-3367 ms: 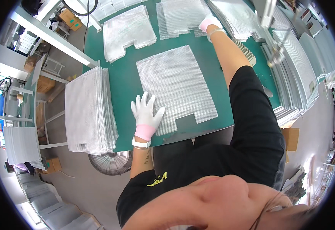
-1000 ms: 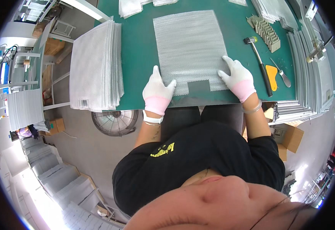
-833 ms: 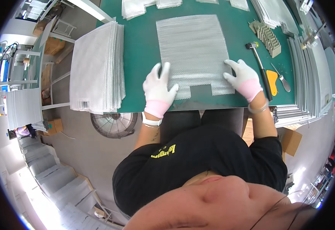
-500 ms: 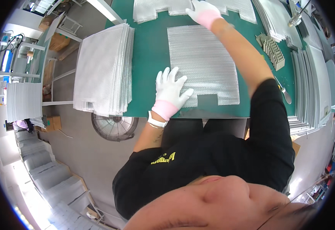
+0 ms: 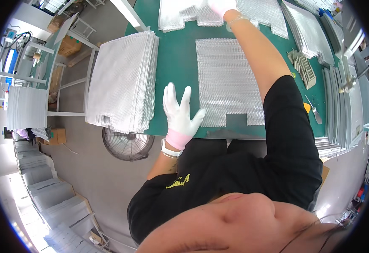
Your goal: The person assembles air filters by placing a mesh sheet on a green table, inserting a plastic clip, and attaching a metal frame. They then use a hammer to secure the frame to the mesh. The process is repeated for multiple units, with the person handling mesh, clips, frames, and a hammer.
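Observation:
A silvery mesh-textured sheet (image 5: 224,80) with a notch in its near edge lies flat on the green tabletop (image 5: 177,55) before me. My left hand (image 5: 180,116), in a white glove with a pink cuff, is at the sheet's left near corner with fingers spread. Its thumb meets the sheet's left edge; whether it touches is unclear. My right arm reaches across the sheet to the far side. There my right hand (image 5: 222,6), gloved alike, is over notched mesh sheets (image 5: 174,14); its fingers are washed out and cut by the frame's top.
A tall stack of mesh sheets (image 5: 119,80) stands left, more sheets (image 5: 309,31) at far right. Nearer on the right are a row of small beige parts (image 5: 305,69), a grey-handled tool (image 5: 316,114) and upright panels (image 5: 338,101). A floor fan (image 5: 127,145) sits below the table's left edge.
My left hand has drawn off the near sheet to its left edge. My right hand has stayed at the far sheets, now nearer the top of the view. The whole view has shifted slightly.

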A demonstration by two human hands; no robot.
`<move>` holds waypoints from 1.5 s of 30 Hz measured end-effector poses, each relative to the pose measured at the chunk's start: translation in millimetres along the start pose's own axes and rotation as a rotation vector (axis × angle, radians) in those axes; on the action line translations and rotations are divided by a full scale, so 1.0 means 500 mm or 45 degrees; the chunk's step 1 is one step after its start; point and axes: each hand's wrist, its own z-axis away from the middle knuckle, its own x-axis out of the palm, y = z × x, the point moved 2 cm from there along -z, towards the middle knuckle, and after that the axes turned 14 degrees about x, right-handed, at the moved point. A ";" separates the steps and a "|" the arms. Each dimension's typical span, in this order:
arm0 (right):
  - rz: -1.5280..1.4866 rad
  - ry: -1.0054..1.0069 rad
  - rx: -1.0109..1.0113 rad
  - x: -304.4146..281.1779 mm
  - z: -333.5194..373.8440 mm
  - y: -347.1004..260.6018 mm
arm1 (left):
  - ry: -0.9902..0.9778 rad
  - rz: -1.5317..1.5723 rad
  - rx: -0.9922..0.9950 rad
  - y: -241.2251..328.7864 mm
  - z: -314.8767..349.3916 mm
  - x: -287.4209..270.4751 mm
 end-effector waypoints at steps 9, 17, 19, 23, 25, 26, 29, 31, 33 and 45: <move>0.828 -0.330 0.671 0.060 0.017 0.133 | 0.024 0.114 0.022 0.014 0.005 0.001; 0.922 -0.299 0.660 0.063 0.050 0.074 | 0.040 0.103 0.004 0.009 0.019 -0.010; 0.887 -0.256 0.554 0.063 0.022 0.066 | 0.068 0.109 -0.006 0.002 0.031 -0.005; 1.138 -0.459 0.420 0.058 0.037 -0.007 | 0.051 0.140 -0.053 -0.005 0.045 0.001; 1.384 -0.502 0.392 0.063 0.046 -0.002 | 0.026 0.183 -0.038 0.003 0.031 0.002; 1.479 -0.506 0.344 0.072 0.049 0.005 | 0.029 0.179 -0.018 0.005 0.026 -0.001; 1.659 -0.559 0.207 0.088 0.066 -0.011 | 0.048 0.164 -0.002 0.005 0.030 -0.002; 1.538 -0.459 0.200 0.083 0.064 -0.028 | 0.055 0.169 -0.013 -0.007 0.041 -0.001; 1.221 -0.276 0.190 0.085 0.060 -0.023 | 0.052 0.164 -0.030 -0.009 0.052 -0.002; -1.580 -0.372 0.249 -0.020 -0.018 0.016 | 0.130 0.256 0.015 -0.024 0.044 -0.013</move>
